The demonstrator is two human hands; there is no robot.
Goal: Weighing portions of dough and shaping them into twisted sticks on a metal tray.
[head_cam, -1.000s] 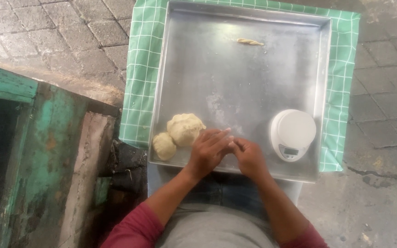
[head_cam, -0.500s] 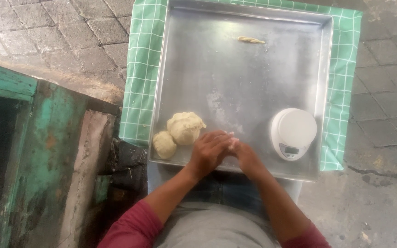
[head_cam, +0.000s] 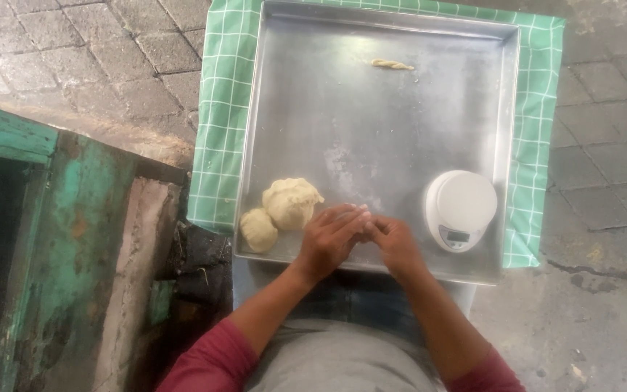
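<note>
Dough is the business, and both hands are pressed together at the near edge of the metal tray [head_cam: 313, 94]. Left hand [head_cam: 332, 239] lies palm-down over the right hand [head_cam: 393, 243], fingers curled in; whatever small piece sits between the palms is hidden, so I cannot tell what they grip. It looks like rolling or shaping between the palms. Just left of the hands sits the large dough lump [head_cam: 292, 203], the small dough ball [head_cam: 257, 229] touching it. Right of the hands stands a white kitchen scale [head_cam: 461, 207]. Far across the tray lies one twisted dough strip [head_cam: 392, 64]. Under the tray spreads a green checked cloth [head_cam: 215, 109].
</note>
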